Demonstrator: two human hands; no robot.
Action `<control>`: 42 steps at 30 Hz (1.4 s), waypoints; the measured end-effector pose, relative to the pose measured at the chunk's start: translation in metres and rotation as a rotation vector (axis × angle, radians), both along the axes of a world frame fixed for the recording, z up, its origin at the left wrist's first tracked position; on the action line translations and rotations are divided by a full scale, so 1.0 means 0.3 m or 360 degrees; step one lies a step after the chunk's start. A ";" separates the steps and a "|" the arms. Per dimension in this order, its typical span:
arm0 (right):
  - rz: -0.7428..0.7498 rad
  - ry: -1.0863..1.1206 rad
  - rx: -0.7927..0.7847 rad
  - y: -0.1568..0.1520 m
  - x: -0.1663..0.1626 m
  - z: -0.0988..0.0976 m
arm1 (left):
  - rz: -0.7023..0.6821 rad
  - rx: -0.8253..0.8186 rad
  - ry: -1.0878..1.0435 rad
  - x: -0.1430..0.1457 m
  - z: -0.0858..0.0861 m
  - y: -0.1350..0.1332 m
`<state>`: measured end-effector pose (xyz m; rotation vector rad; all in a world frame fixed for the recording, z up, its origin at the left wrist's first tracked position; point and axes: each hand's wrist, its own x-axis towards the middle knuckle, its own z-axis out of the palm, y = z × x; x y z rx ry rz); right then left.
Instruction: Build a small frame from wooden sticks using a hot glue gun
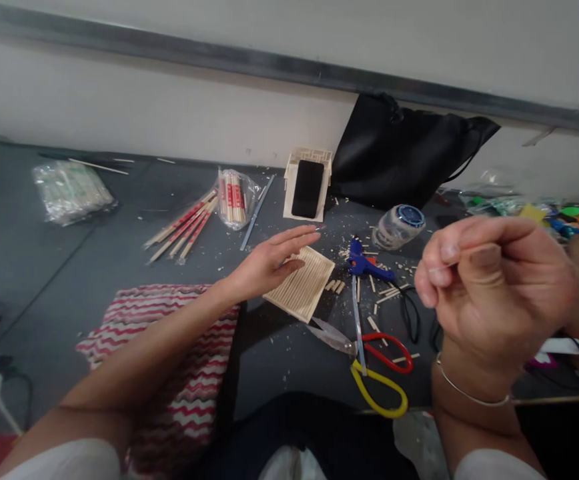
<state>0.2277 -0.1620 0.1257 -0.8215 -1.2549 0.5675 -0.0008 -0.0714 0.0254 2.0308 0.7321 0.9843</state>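
Observation:
My left hand (277,263) is open, its fingers stretched out over a small panel of thin wooden sticks laid side by side (299,287). Whether it touches the panel I cannot tell. Raised on the right, my right hand (494,280) is closed, thumb and fingers pinched together. A faint thin thread seems to show at its fingertips, too fine to name. Between my hands lie a blue glue gun (364,262) and scissors with one red and one yellow handle (382,398). A clear glue stick (357,320) crosses the scissors.
Wooden offcuts (337,287) litter the dark table. Behind them are a phone (308,189) on a small wooden structure, a plastic jar (399,227) and a black bag (399,153). Wrapped chopsticks (184,227), a bagged bundle (234,197) and a striped cloth (184,373) lie leftward.

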 end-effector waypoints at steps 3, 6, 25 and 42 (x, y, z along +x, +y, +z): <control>0.0188 -0.0012 -0.0068 -0.036 -0.017 -0.013 | -0.0087 -0.0039 0.0044 0.003 -0.016 0.005; 0.0367 -0.0054 -0.0108 -0.053 -0.026 -0.031 | -0.0066 -0.0030 0.0003 0.005 -0.027 0.017; 0.1157 -0.0391 -0.0941 0.100 -0.093 -0.177 | 0.0136 -0.0433 -0.0473 0.010 0.169 -0.153; 0.0554 -0.1613 -0.0822 0.121 -0.042 -0.192 | 0.0339 -0.0653 0.0077 -0.049 0.062 0.033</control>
